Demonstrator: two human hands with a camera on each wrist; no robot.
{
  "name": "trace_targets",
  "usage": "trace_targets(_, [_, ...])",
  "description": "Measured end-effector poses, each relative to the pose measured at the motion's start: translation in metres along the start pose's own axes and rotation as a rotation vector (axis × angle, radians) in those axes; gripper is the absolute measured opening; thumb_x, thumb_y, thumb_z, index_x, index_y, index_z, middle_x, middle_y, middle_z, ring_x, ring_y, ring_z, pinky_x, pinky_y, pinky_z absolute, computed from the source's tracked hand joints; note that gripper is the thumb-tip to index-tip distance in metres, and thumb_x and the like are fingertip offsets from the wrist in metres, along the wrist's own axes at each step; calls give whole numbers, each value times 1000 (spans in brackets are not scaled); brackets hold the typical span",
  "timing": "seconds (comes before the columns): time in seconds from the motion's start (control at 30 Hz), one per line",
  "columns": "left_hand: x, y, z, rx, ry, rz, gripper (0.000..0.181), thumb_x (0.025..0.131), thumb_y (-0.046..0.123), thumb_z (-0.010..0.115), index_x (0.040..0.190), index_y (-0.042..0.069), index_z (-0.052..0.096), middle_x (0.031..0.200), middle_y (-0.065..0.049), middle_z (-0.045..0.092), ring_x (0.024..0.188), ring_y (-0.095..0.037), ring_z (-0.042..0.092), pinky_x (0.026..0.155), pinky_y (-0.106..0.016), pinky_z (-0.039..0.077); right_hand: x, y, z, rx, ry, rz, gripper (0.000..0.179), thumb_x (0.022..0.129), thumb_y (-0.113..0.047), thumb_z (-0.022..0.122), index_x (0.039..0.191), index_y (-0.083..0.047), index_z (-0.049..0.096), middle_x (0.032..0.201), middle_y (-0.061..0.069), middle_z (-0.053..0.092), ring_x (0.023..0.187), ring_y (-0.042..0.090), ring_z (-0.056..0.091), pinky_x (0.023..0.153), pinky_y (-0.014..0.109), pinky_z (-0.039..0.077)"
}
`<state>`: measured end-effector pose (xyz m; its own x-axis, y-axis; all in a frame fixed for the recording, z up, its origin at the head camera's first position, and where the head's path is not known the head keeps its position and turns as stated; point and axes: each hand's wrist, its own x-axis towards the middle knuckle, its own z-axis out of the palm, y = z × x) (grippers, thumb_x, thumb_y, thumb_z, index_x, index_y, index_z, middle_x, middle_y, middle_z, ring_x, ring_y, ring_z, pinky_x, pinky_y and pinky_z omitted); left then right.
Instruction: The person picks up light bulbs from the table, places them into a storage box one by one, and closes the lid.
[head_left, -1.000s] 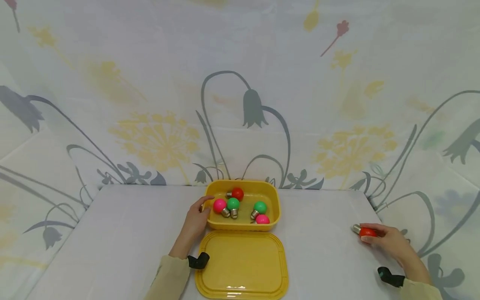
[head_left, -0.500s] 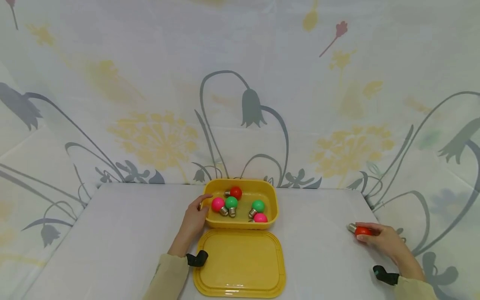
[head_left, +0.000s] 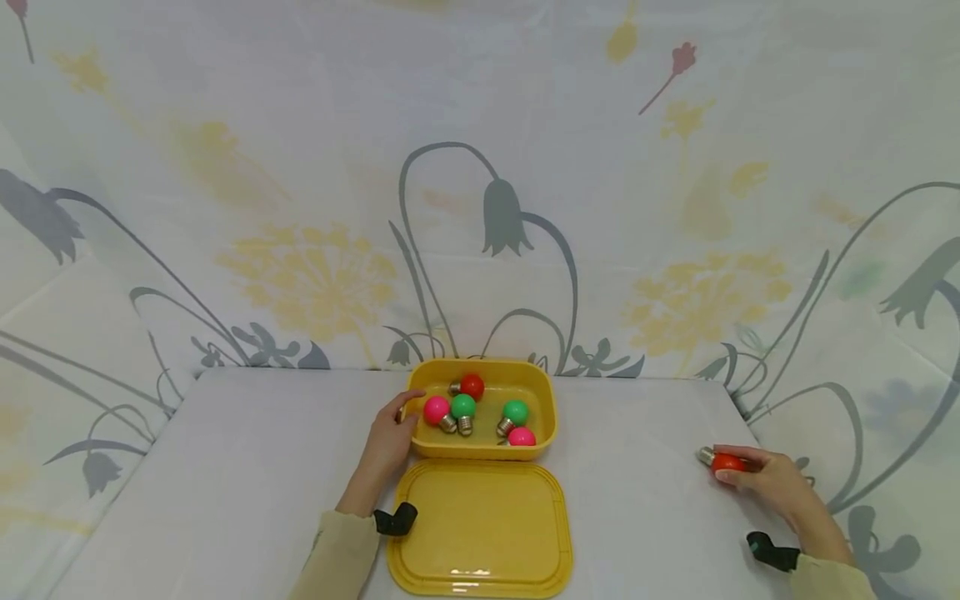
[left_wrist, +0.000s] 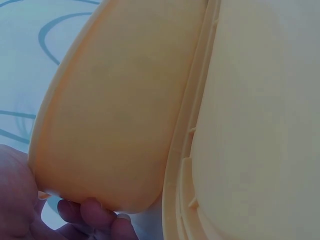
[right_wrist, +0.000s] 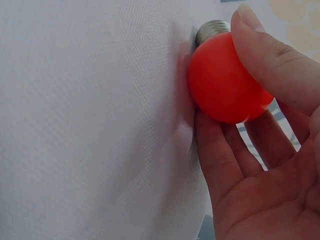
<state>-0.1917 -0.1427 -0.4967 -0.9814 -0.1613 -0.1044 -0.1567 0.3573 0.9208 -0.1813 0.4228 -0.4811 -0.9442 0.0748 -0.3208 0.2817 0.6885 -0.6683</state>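
Note:
A yellow plastic box [head_left: 483,452] holds several small round light bulbs with metal screw bases. Among them are a red bulb [head_left: 472,387], a green bulb [head_left: 463,406] and a pink bulb [head_left: 437,409]. At the box's left end, my left hand [head_left: 390,435] grips the wall and rim; curled fingers [left_wrist: 97,212] touch its outer side in the left wrist view. Far to the right, my right hand [head_left: 780,483] holds another red light bulb [right_wrist: 225,80] between thumb and fingers. That bulb lies on or just over the white cloth, its base pointing away to the left.
A yellow lid [head_left: 480,529] lies flat in front of the box, close against it. White cloth [head_left: 637,483] covers the table. Patterned fabric [head_left: 480,275] hangs behind and at both sides. Black wrist straps [head_left: 772,552] show at both sleeves.
The view has shifted slightly. Both hands keep their holds, the left on the box and the right on the red light bulb, with no other clear movement.

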Motion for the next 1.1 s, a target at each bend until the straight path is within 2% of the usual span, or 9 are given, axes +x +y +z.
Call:
trace_targets(0.2, [0, -2, 0, 9, 5, 2, 39, 98, 5, 49, 134, 13, 61, 147, -21, 47, 132, -35, 43, 111, -53, 34, 2, 3, 6, 26, 29, 28, 87, 74, -49, 83, 137, 4, 54, 138, 39, 43, 120, 52, 40, 97, 65, 34])
trace_targets(0.47, [-3, -3, 2, -12, -19, -15, 40, 99, 6, 49, 136, 14, 60, 149, -21, 44, 137, -35, 40, 112, -53, 32, -6, 12, 7, 43, 25, 9, 87, 82, -48, 78, 142, 6, 46, 145, 40, 35, 127, 53, 37, 101, 64, 36])
trace_targets(0.67, [-4, -1, 4, -21, -28, -22, 41, 99, 7, 49, 137, 16, 59, 149, -19, 45, 124, -32, 44, 106, -50, 40, -10, 12, 7, 71, 39, -6, 87, 83, -47, 77, 142, 8, 44, 146, 39, 34, 129, 53, 36, 102, 63, 36])
trace_targets(0.83, [-3, 0, 3, -16, -32, -23, 40, 99, 7, 49, 137, 16, 59, 148, -19, 46, 121, -32, 45, 105, -48, 41, -8, 10, 6, 72, 54, -12, 85, 86, -47, 75, 143, 7, 43, 147, 38, 33, 129, 53, 35, 102, 64, 35])
trace_targets(0.93, [-2, 0, 2, -1, -24, -13, 40, 99, 7, 49, 136, 15, 60, 144, -19, 48, 116, -31, 46, 101, -45, 43, -7, 7, 7, 80, 66, -9, 86, 87, -48, 73, 144, 8, 41, 148, 38, 33, 130, 52, 33, 100, 57, 41])
trace_targets(1.0, [-1, -1, 1, 2, -21, -11, 39, 99, 7, 49, 136, 16, 60, 137, -19, 52, 110, -33, 47, 93, -43, 45, -7, 4, 9, 87, 74, -1, 86, 89, -48, 72, 145, 9, 40, 147, 37, 33, 129, 52, 32, 98, 52, 45])
trace_targets(1.1, [-1, -1, -1, 5, -19, -9, 39, 99, 7, 49, 136, 16, 60, 139, -20, 52, 117, -34, 48, 100, -46, 45, -7, 2, 10, 98, 80, 0, 87, 89, -49, 71, 145, 10, 39, 146, 37, 34, 129, 50, 32, 92, 40, 48])
